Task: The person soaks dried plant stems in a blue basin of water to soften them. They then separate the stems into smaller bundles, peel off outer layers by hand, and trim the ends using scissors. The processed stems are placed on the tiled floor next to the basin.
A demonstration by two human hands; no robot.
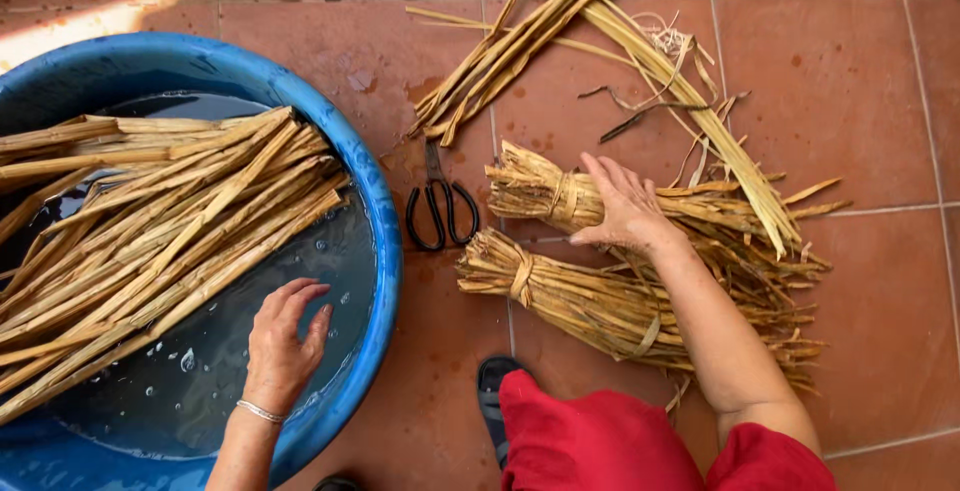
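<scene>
- The right hand [625, 206] lies palm down, fingers spread and loosely curved, on the upper tied bundle of dry straw-coloured reed strips [545, 191]; it presses on top of the bundle and is not closed around it.
- The left hand [283, 339] hovers over the water inside the round blue plastic basin [385, 251], fingers slack and slightly apart, holding nothing; its fingertips are close to the lower edge of the soaking reeds, though I cannot tell if they touch.
- A thin silver bangle [260, 412] sits on the left wrist.
- The upper bundle lies on the terracotta tile floor [860, 91], bound near its left end with a twisted strip of the same material.
- A second tied bundle of the same dry reed strips [570, 296] lies just below it, partly under the right forearm, also bound near its left end.
- A pair of black-handled scissors [440, 206] rests on the floor between the basin and the two bundles, blades pointing away from the person.
- A loose sheaf of long pale reed strips [560, 21] lies on the floor beyond the bundles, spreading diagonally.
- In the basin, a layer of long flat reed strips [150, 221] floats across the dark water.
- Red clothing [600, 441] and a dark shoe [492, 376] show at the bottom edge.
</scene>
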